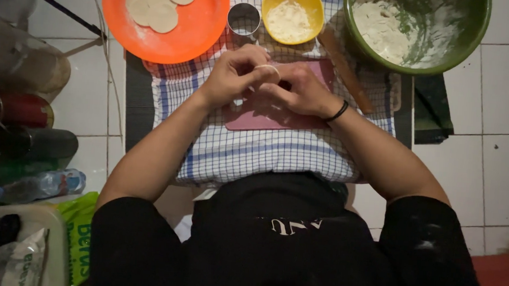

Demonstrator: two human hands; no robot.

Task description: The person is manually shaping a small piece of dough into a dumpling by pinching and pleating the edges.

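Observation:
My left hand (234,75) and my right hand (302,90) meet over a pink cutting board (250,117), fingers pinched together on a small piece of pale dough (267,68). The board lies on a blue-checked white cloth (266,153). Beyond my hands stand an orange plate (197,28) with several flat dough rounds (157,2), a small metal ring cutter (243,19), a yellow bowl (292,11) of white filling, and a green bowl (446,49) with floury dough inside. A black band circles my right wrist.
A wooden rolling pin (346,69) lies right of the board. Dark bottles (22,138), a plastic water bottle (48,183) and a green bag (78,232) crowd the left side on the white tiled floor (505,148). A plastic tub (50,248) sits bottom left.

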